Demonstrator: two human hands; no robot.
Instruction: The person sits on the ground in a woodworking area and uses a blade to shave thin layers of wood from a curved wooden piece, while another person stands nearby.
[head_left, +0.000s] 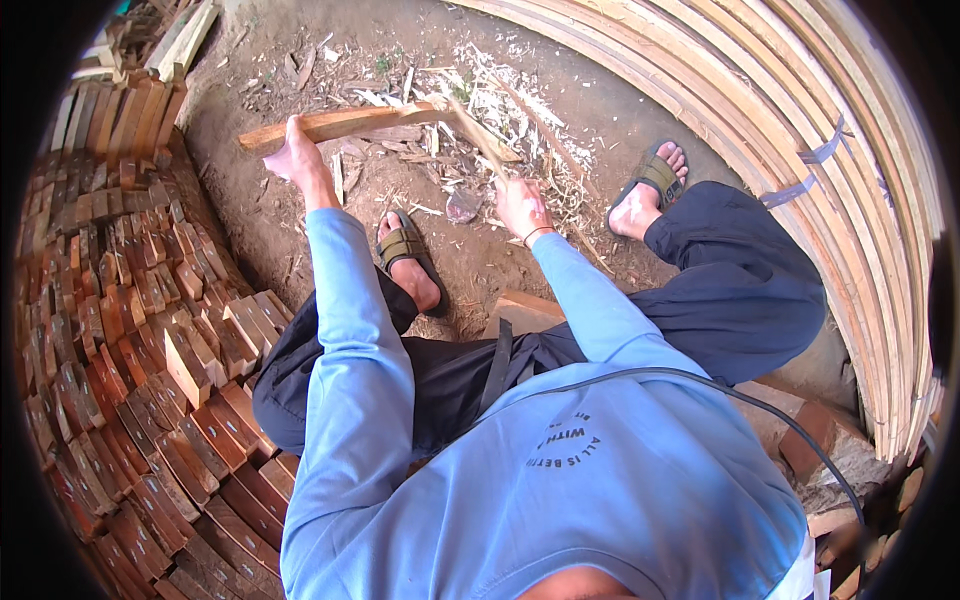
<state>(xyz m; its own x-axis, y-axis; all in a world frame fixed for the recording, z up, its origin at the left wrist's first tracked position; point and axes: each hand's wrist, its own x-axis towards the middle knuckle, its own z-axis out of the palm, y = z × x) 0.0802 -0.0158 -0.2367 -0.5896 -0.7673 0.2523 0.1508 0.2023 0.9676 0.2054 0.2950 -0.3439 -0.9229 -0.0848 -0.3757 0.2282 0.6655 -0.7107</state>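
Note:
My left hand grips a long piece of wood near its left end, with its fingers partly hidden. The wood reaches rightward over the ground. In my right hand is the pale wooden handle of a tool, its fingers closed round the lower end. The handle slants up and left to the far end of the wood and is smeared by motion. I cannot make out the tool's head. Pale wood shavings and chips lie on the ground under and beyond both.
Stacked short wooden blocks fill the left side. Long bent boards, bound with a strip, stand along the right. My sandalled feet rest apart on the dirt. A black cable crosses my shirt.

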